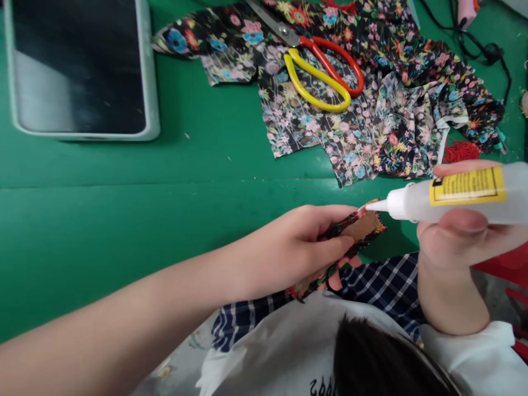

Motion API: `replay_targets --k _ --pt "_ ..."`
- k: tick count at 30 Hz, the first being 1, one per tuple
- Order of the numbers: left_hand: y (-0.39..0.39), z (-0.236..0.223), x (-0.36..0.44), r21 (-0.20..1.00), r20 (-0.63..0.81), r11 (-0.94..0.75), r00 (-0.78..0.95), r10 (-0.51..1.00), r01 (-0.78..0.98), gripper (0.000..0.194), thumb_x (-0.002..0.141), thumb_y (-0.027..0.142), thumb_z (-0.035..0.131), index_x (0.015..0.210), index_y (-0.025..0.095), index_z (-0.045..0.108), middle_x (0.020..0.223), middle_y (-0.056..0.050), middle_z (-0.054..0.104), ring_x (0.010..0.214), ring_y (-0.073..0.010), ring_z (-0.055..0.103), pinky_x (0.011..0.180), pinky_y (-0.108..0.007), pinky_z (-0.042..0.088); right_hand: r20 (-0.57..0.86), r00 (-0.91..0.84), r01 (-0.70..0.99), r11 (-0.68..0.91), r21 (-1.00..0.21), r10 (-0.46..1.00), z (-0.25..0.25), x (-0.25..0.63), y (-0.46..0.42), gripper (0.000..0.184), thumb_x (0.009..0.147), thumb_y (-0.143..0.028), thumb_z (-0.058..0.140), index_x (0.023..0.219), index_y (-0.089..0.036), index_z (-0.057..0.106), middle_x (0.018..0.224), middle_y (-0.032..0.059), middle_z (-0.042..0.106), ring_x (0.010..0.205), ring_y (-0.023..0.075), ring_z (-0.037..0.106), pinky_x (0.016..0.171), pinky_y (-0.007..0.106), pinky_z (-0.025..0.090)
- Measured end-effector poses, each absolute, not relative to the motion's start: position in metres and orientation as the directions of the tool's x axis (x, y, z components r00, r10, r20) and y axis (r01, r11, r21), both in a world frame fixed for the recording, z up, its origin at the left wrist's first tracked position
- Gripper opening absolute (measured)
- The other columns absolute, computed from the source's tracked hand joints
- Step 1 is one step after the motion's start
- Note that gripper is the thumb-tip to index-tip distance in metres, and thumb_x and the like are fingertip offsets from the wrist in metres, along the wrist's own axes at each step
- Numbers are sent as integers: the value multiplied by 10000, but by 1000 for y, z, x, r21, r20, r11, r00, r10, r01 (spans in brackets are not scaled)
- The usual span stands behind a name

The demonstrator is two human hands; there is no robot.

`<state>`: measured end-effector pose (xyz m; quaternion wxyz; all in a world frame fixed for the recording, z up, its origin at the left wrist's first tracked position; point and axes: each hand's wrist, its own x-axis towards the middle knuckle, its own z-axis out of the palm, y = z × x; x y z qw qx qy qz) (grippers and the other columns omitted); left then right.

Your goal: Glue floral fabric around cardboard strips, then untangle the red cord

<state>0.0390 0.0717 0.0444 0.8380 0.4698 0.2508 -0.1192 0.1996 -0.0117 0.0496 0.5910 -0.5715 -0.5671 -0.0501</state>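
Observation:
My left hand [301, 247] grips a narrow brown strip [363, 224] with black floral fabric along its edges, thumb on top and some fingers showing beneath. My right hand [451, 239] is wrapped round a translucent glue bottle [416, 202] with a yellow label, tipped nearly level. The bottle's thin white nozzle points left, and its tip is at the strip's upper fabric edge. Whether the tip touches the fabric, I cannot tell. Part of the strip is hidden under my left hand.
Black floral fabric pieces [297, 126] lie across the back of the green table [103, 220]. On them rest scissors with red and yellow handles [319, 91]. A tablet-like device [78, 66] lies at back left. Red thread [462, 149] and a black cord [478, 49] are at right.

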Motion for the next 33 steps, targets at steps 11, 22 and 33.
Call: replay_targets --k 11,22,33 --pt "72 44 37 735 -500 536 866 13 416 410 843 295 540 1244 217 521 806 -16 668 561 -108 644 402 -122 442 741 198 858 252 -447 641 56 202 -15 326 849 -451 535 1116 -286 625 809 -2 671 712 141 641 606 260 541" --pt "71 44 38 731 -495 557 868 35 394 409 833 265 539 1239 225 553 656 14 663 535 -118 644 415 -145 447 893 48 880 405 -250 447 50 207 -8 351 856 -459 523 870 -147 682 682 -11 664 599 71 618 573 132 552" --pt "71 44 37 723 -477 584 878 35 369 393 793 250 584 1183 214 591 680 11 670 533 -120 635 428 -163 459 813 32 896 343 -281 582 55 209 -18 345 862 -468 521 908 -149 644 728 16 673 639 115 667 635 182 588"
